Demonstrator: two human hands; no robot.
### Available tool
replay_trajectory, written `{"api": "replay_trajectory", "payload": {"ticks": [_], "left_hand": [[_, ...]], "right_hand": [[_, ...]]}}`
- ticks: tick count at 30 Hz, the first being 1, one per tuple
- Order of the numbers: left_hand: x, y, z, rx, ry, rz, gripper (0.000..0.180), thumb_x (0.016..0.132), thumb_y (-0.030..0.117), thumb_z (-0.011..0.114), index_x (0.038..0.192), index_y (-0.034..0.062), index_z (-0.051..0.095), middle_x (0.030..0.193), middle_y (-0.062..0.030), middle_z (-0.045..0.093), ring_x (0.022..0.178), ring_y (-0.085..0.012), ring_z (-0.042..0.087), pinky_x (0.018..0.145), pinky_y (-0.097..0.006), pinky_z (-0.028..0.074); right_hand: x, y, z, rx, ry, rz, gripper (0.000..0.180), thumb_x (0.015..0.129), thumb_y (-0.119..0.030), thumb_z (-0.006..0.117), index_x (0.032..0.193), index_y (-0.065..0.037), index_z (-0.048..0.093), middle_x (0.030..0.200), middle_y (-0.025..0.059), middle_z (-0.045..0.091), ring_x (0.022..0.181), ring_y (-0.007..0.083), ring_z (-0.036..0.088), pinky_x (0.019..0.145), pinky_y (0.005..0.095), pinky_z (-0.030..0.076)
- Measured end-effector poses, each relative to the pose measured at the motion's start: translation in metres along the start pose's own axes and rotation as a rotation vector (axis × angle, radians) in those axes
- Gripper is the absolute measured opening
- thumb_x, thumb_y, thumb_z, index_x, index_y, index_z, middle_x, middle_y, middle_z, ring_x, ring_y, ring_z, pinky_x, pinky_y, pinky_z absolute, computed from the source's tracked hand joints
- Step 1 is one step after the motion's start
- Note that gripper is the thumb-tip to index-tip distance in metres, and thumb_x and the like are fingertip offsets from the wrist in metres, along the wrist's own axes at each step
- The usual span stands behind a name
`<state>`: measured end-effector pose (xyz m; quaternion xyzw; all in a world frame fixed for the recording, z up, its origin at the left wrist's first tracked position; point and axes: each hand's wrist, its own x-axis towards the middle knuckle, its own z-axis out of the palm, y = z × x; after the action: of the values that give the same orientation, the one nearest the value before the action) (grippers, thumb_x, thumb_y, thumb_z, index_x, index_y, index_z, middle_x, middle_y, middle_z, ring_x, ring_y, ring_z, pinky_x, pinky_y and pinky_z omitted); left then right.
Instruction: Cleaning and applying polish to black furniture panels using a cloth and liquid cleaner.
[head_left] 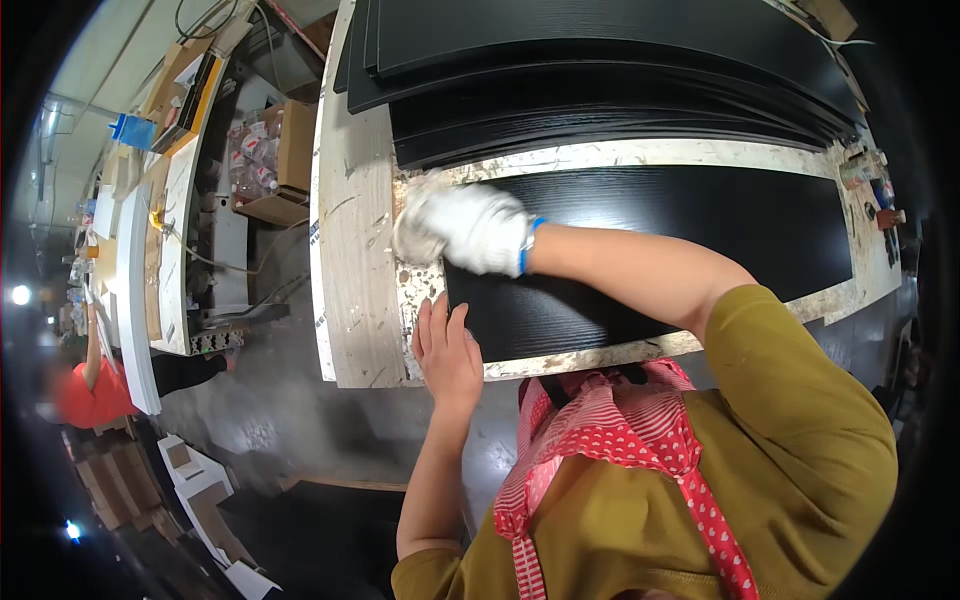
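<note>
Workshop benches ran along the left, where a brown cardboard box [293, 150] sat beside a cluster of clear plastic bottles [252, 158] and a small blue box [134, 130] lay farther back. On the scuffed, glue-spattered white worktable [352, 250] lay a black wood-grain panel [690, 240], with a stack of black panels [600, 80] just behind it. The right hand [462, 228], in a white glove with a blue cuff, was clenched around a white rag [415, 240] pressed on the panel's left end. The bare left hand [447, 350] rested flat, fingers released, on the panel's near left corner.
</note>
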<state>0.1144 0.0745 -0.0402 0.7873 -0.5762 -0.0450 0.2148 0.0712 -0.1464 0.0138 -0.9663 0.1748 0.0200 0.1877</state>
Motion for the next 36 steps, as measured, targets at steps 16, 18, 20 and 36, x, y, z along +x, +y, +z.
{"api": "replay_trajectory", "payload": {"ticks": [16,18,20,36], "left_hand": [[0.002,0.008,0.004,-0.048,0.095,0.016,0.047,0.084,0.005,0.051,0.131,0.0025,0.05,0.138,-0.0147,0.049,0.135,-0.0367,0.039,0.111,-0.048,0.026],[-0.001,0.01,0.002,-0.039,0.133,-0.011,0.051,0.084,0.005,0.05,0.135,0.0003,0.046,0.137,-0.015,0.049,0.134,-0.0375,0.04,0.111,-0.048,0.026],[0.002,0.01,0.007,-0.049,0.159,-0.001,0.052,0.084,0.002,0.047,0.136,0.0,0.044,0.135,-0.0172,0.048,0.133,-0.0379,0.04,0.11,-0.048,0.028],[-0.061,0.089,0.031,-0.095,0.096,0.157,0.032,0.083,0.014,0.061,0.114,0.007,0.065,0.12,-0.0137,0.061,0.115,-0.0328,0.056,0.096,-0.046,0.041]], "right_hand": [[-0.032,0.083,0.003,0.481,0.306,-0.257,0.015,0.076,-0.006,0.057,0.09,-0.005,0.061,0.084,0.0183,0.064,0.079,0.0272,0.068,0.07,0.0363,0.055],[-0.063,0.055,-0.007,0.168,0.428,0.12,0.016,0.076,-0.007,0.055,0.091,-0.005,0.058,0.08,0.0172,0.062,0.075,0.0315,0.066,0.069,0.0368,0.055],[-0.084,0.02,0.029,0.004,0.485,-0.003,0.025,0.073,-0.008,0.056,0.098,-0.003,0.058,0.084,0.0201,0.063,0.072,0.0333,0.067,0.062,0.0388,0.056],[-0.072,-0.044,0.041,-0.031,0.061,-0.098,0.02,0.075,-0.02,0.061,0.088,-0.006,0.067,0.076,0.0178,0.066,0.071,0.0339,0.068,0.064,0.0424,0.055]]}}
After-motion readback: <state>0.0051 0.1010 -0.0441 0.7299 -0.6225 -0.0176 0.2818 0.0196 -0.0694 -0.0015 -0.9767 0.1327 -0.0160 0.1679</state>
